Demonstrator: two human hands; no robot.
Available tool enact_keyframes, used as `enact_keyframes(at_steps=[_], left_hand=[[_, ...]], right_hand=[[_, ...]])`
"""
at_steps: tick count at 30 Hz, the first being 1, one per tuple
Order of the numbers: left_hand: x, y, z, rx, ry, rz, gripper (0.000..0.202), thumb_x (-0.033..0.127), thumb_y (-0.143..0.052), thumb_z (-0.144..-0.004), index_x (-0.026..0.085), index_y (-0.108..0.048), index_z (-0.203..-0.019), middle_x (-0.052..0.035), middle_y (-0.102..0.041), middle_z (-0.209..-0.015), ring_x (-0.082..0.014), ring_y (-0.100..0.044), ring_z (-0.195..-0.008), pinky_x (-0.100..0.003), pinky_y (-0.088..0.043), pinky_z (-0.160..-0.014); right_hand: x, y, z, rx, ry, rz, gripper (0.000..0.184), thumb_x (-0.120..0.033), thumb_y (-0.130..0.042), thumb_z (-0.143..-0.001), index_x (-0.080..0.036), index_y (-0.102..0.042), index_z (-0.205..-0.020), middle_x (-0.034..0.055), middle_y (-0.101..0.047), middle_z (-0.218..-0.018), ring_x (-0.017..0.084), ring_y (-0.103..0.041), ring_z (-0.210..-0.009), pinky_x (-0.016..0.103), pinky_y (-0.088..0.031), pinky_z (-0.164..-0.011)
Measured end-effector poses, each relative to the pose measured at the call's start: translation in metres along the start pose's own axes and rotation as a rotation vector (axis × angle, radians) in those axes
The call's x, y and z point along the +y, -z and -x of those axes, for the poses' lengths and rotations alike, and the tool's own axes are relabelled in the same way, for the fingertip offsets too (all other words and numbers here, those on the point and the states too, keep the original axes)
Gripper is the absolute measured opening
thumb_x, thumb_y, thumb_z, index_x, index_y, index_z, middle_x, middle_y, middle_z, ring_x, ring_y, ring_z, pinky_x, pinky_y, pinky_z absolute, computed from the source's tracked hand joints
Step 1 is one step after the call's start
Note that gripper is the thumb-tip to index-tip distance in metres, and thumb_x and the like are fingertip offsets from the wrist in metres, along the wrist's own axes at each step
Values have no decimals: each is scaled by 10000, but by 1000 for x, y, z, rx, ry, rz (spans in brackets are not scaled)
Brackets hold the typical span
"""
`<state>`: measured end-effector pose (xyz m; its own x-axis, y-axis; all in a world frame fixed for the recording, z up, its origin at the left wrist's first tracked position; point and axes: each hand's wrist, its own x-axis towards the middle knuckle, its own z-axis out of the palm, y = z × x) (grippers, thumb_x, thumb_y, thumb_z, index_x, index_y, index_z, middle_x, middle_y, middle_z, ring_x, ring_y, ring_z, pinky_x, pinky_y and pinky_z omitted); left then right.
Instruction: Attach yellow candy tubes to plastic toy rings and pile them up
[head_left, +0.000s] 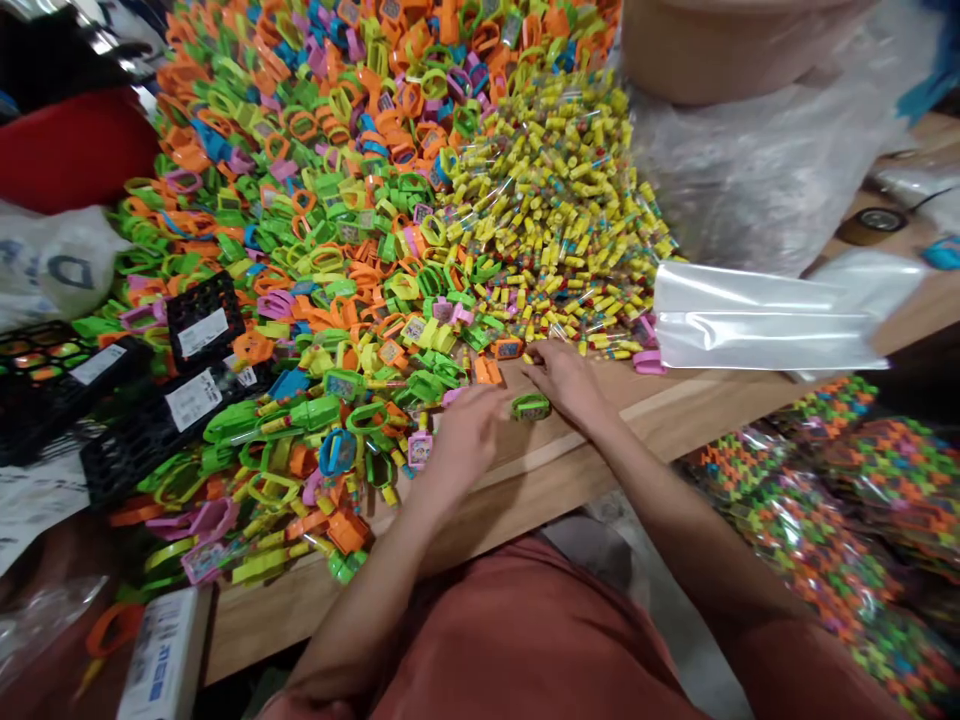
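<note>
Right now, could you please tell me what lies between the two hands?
A small green toy lies on the table between the left hand and the right hand; the head view shows it.

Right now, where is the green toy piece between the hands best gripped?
Probably pinch the green toy piece across its long edges, coming from above: it lies flat and alone on the bare wooden table, with the right hand beside it.

Pale wooden table (675,398), soft light
</note>
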<state>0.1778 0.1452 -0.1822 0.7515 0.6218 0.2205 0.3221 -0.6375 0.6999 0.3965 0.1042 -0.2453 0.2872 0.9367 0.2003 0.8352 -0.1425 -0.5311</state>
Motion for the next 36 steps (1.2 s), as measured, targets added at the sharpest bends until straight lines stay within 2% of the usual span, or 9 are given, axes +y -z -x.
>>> enact_keyframes(at_steps=[3, 7, 11, 16, 19, 21, 24, 30, 36], left_hand=[[-7, -36, -11, -200, -30, -128, 538, -50, -449, -803, 170, -692, -1229, -130, -647, -1290, -264, -572, -1183, -451, -467, -1075], [-16, -43, -14, -187, 26, -37, 189, 89, -548, -878, 160, -724, -879, -160, -630, -1239, -313, -546, -1150, -491, -437, -1050], [-11, -35, -8, -13, 163, 427, 126, 192, -640, -885, 172, -645, -761, -109, -639, -1193, -259, -568, -1153, -398, -418, -1048], [-5, -25, -2, 97, 538, 1168, 291, 399, -827, -765, 170, -646, -766, -9, -621, -800, -142, -573, -766, -248, -453, -701], [-2, -18, -2, 125, 666, 1369, 328, 384, -880, -715, 168, -690, -872, -35, -705, -910, -157, -644, -814, -242, -465, -652], [1, -14, -2, 100, 694, 1425, 361, 379, -891, -712, 165, -710, -939, -54, -743, -959, -175, -685, -848, -240, -474, -649], [5, -10, 0, 126, 700, 1459, 347, 343, -915, -686, 166, -709, -902, -42, -759, -917, -173, -702, -816, -232, -477, -632], [12, -5, 4, 186, 689, 1419, 308, 329, -901, -708, 152, -706, -867, -49, -765, -869, -156, -690, -752, -229, -470, -604], [12, -3, 6, 211, 704, 1359, 347, 343, -905, -700, 153, -700, -904, -47, -755, -852, -178, -704, -757, -238, -462, -595]], right_hand=[[2, 1, 5, 4, 21, -25, 370, -161, -562, -906, -121, -641, -1265, 169, -671, -1149, 296, -610, -1023, 391, -488, -893], [7, 11, 23, 104, 3, -264, 413, -214, -484, -946, -136, -645, -1318, 154, -625, -1152, 259, -610, -960, 390, -504, -864], [-1, 23, 45, 41, -67, -568, 355, -355, -531, -989, -176, -672, -1262, 109, -633, -1088, 240, -614, -960, 370, -514, -850], [-30, 32, 62, -135, -155, -946, 403, -484, -634, -981, -179, -669, -1242, 83, -694, -1101, 212, -634, -961, 335, -519, -855], [-44, 34, 65, -198, -187, -1041, 469, -529, -668, -958, -175, -679, -1265, 63, -707, -988, 179, -622, -813, 302, -516, -744], [-49, 36, 66, -220, -181, -1075, 503, -553, -688, -941, -175, -689, -1273, 56, -702, -940, 163, -600, -749, 284, -504, -686], [-50, 37, 67, -240, -170, -1111, 516, -551, -720, -922, -177, -701, -1276, 53, -699, -923, 150, -589, -724, 270, -501, -663], [-46, 33, 69, -243, -183, -1191, 508, -523, -736, -924, -201, -697, -1315, 46, -707, -917, 136, -606, -707, 257, -516, -651], [-52, 41, 69, -353, -189, -1227, 517, -518, -739, -922, -177, -691, -1307, 51, -711, -875, 133, -624, -668, 249, -487, -592]])
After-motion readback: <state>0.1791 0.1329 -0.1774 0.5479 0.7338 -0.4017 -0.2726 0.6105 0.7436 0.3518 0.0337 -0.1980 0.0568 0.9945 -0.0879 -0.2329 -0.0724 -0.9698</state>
